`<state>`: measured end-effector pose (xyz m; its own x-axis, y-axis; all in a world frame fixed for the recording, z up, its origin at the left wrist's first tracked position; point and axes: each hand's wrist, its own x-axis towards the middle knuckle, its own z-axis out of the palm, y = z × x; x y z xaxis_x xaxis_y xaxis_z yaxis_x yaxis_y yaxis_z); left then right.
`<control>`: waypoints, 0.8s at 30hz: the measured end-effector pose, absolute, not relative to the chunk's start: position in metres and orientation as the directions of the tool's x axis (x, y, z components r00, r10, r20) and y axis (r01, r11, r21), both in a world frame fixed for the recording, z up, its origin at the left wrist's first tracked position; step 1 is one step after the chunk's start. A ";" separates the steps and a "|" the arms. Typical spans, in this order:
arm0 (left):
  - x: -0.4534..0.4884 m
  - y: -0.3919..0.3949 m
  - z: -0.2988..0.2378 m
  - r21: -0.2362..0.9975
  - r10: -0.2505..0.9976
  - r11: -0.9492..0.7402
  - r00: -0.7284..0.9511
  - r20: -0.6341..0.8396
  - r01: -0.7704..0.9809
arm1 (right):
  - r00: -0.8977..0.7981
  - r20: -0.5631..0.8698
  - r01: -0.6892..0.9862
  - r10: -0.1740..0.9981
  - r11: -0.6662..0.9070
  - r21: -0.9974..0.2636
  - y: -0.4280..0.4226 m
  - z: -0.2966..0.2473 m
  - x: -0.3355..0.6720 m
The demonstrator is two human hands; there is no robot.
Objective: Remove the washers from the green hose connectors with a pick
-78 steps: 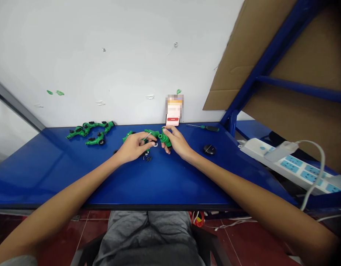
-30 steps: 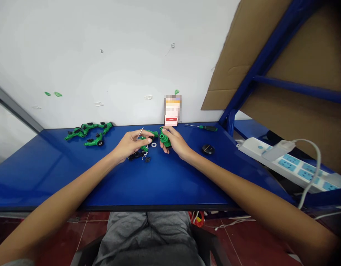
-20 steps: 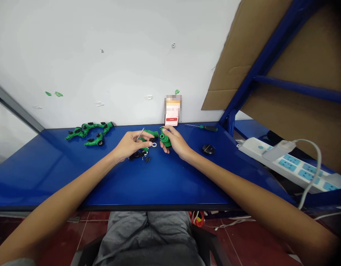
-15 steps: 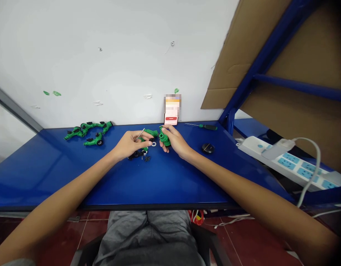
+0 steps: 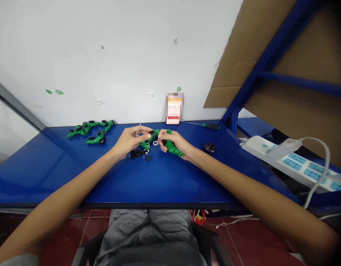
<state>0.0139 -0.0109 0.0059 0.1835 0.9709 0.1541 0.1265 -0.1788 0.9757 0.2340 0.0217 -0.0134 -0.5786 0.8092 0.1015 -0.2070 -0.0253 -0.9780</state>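
My right hand (image 5: 172, 139) is closed around a green plastic hose fitting (image 5: 174, 148), whose ringed end points down and right, toward me. A thin metal rod (image 5: 138, 128) stands out of my left hand (image 5: 132, 139); its lower end is hidden in the curled fingers. Thumb and forefinger of that hand come close together by a small dark part, and I cannot tell if they touch it. Just beyond the left fingertips lie more green fittings (image 5: 144, 145). A white ring washer (image 5: 155, 143) rests between the hands. Small black parts (image 5: 137, 153) lie below the left hand.
Several green Y-shaped fittings (image 5: 96, 138) with black levers lie at the back left. A phone (image 5: 174, 111) leans on the wall. To the right are a screwdriver (image 5: 211, 126), a round black object (image 5: 210, 147) and a white power strip (image 5: 283, 157) with a cable.
My right hand has turned the green fitting, so its ringed end now points down and right and more of its body shows. My left hand stays nearly in place, still with the rod.
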 end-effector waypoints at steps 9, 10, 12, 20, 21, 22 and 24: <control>0.016 -0.011 0.006 0.962 0.961 -0.242 0.164 0.221 0.122 | -0.405 0.288 -0.113 0.868 0.266 -0.957 0.017 -0.023 0.227; 0.016 -0.011 0.006 0.962 0.961 -0.241 0.166 0.219 0.126 | -0.397 0.301 -0.119 0.867 0.277 -0.954 0.017 -0.024 0.227; 0.017 -0.011 0.006 0.961 0.961 -0.240 0.172 0.215 0.139 | -0.387 0.323 -0.116 0.864 0.302 -0.946 0.016 -0.024 0.226; 0.018 -0.012 0.004 0.948 0.954 -0.267 0.188 0.234 0.172 | -0.358 0.332 -0.078 0.873 0.326 -0.942 0.011 -0.021 0.223; 0.018 -0.012 0.004 0.947 0.954 -0.268 0.190 0.234 0.178 | -0.359 0.327 -0.075 0.874 0.322 -0.944 0.011 -0.020 0.223; 0.018 -0.013 0.005 0.946 0.954 -0.267 0.191 0.232 0.183 | -0.360 0.322 -0.074 0.876 0.318 -0.945 0.011 -0.020 0.223; 0.018 -0.013 0.006 0.948 0.956 -0.261 0.190 0.226 0.184 | -0.365 0.315 -0.073 0.876 0.310 -0.948 0.011 -0.019 0.223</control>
